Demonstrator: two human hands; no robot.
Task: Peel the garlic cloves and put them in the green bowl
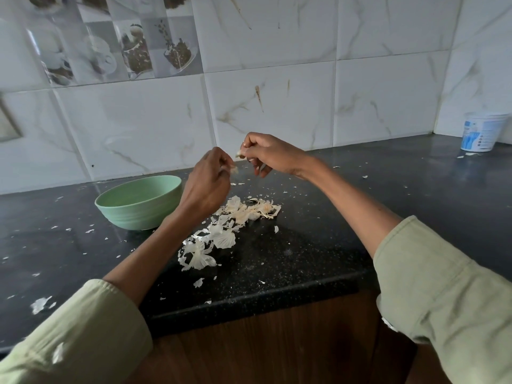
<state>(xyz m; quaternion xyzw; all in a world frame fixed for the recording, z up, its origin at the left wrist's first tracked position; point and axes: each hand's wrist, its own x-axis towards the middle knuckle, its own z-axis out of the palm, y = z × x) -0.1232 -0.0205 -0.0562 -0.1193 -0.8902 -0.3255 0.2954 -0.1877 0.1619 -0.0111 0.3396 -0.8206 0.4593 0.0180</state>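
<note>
My right hand (267, 155) is raised above the black counter and pinches a small pale garlic clove (240, 154) at its fingertips. My left hand (206, 184) is just left of it, fingers curled, pinching a thin scrap of garlic skin (235, 169). The two hands are a short gap apart. The green bowl (138, 202) stands on the counter left of my left hand; its inside is mostly hidden by the rim. A heap of white garlic skins (230, 225) lies on the counter below my hands.
The black counter (304, 245) ends at a front edge near my forearms, with a wooden cabinet below. Skin flakes are scattered across it. A white plastic tub (480, 133) stands in the far right corner. A tiled wall closes the back.
</note>
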